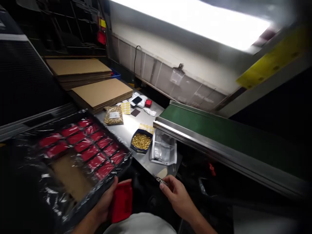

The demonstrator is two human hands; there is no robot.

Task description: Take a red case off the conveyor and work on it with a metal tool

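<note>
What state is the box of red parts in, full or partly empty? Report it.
Partly empty. The plastic-lined box holds rows of red parts at its far side, but bare brown bottom shows nearest the left hand.

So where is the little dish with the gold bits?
In the head view, the dish of gold bits sits on the metal table near the middle, just left of the clear plastic tray and right of the box of red pieces.
</note>
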